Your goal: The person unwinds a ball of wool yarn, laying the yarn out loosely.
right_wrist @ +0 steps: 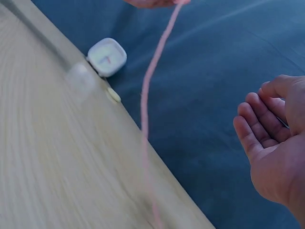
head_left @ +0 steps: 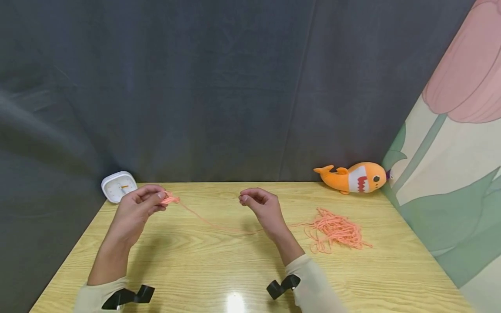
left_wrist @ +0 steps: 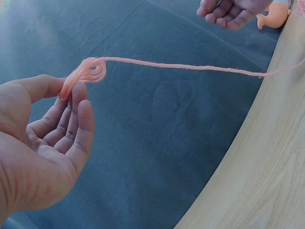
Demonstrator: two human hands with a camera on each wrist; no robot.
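My left hand pinches a small looped bundle of peach yarn between thumb and fingertips, above the left part of the table. Loops stick out past the fingertips in the left wrist view. From the bundle a single yarn strand sags to the right and passes by my right wrist. It runs on to a loose heap of yarn lying on the table at the right. My right hand hovers around the middle with fingers loosely bent and thumb near the index finger; nothing shows between them.
A wooden table spans the front, with a dark curtain behind it. At the back left stands a white clock. An orange plush shark lies at the back right, beside a flower-patterned wall.
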